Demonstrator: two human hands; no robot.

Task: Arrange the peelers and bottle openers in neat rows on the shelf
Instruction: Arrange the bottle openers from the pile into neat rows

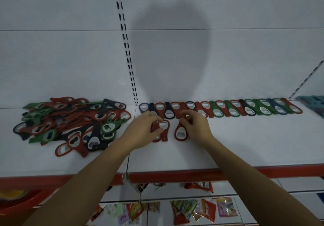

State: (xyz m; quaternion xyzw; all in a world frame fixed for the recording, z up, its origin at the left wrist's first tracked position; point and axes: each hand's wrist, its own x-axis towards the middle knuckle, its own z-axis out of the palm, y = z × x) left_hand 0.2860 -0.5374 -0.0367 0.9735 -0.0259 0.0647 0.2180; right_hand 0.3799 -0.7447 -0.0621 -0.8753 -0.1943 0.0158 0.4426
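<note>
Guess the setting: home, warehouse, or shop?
Probably a retail shop: white display shelf with red front edge, slotted upright on the back panel, many identical bottle openers, packaged goods hanging below.

White shelf (245,146), red front lip (192,174). Left part: loose heap of bottle openers (70,122) in red, green and dark blue, overlapping. Along the back, centre to right: row of openers (228,109), side by side, heads alternating. Just before the row: red openers (180,134). Far right: teal item (313,105), cut by frame edge
</note>
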